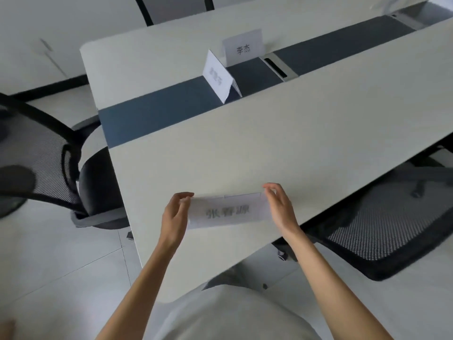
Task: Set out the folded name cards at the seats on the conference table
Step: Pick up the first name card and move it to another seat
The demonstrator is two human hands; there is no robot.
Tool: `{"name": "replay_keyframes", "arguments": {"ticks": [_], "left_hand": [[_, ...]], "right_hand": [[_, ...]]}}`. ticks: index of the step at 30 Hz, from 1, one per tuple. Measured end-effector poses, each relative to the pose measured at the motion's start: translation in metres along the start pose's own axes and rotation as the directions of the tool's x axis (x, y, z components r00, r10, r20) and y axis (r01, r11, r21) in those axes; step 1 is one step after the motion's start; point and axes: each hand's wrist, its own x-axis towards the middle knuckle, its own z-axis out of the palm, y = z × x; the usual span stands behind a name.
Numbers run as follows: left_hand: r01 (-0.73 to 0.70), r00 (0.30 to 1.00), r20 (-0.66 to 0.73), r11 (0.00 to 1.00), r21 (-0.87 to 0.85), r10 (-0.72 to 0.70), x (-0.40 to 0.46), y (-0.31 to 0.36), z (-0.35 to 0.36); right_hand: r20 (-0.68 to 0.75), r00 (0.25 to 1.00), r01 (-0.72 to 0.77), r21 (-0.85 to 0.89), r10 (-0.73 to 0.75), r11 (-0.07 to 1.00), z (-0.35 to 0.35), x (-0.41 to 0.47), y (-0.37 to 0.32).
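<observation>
A white folded name card [226,211] with dark printed characters rests on the near side of the conference table [282,133]. My left hand [174,215] pinches its left end and my right hand [280,206] pinches its right end. Two more folded name cards stand farther off by the table's dark centre strip [157,114]: one [218,77] turned sideways on the strip, and one [244,46] upright behind it, its print facing me.
A black mesh chair [41,158] stands at the table's left end and another [392,227] at the near right side. A metal cable hatch [279,67] sits in the centre strip. A further chair back [171,7] shows beyond the table.
</observation>
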Motion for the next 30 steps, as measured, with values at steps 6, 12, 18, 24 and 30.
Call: {"name": "replay_keyframes", "arguments": {"ticks": [6, 12, 18, 24, 30], "left_hand": [[0.0, 0.999, 0.04, 0.99, 0.139, -0.005, 0.051, -0.003, -0.018], [0.027, 0.997, -0.073, 0.978, 0.206, -0.012, 0.08, -0.015, -0.016], [0.114, 0.987, -0.125, 0.986, 0.121, -0.098, 0.076, -0.029, -0.011], [0.106, 0.979, -0.195, 0.97, 0.219, -0.063, 0.074, -0.028, -0.01], [0.064, 0.969, -0.247, 0.943, 0.327, 0.02, 0.075, -0.022, -0.017]], "right_hand": [[0.11, 0.994, 0.035, -0.054, -0.029, 0.998, 0.028, 0.075, -0.024], [0.212, 0.977, 0.041, -0.133, -0.012, 0.99, 0.049, 0.124, -0.032], [0.322, 0.943, 0.143, -0.171, -0.082, 0.975, 0.05, 0.141, -0.031], [0.489, 0.858, 0.328, -0.283, -0.159, 0.901, 0.025, 0.15, -0.03], [0.462, 0.814, 0.513, -0.287, -0.352, 0.809, 0.021, 0.156, -0.019]]}}
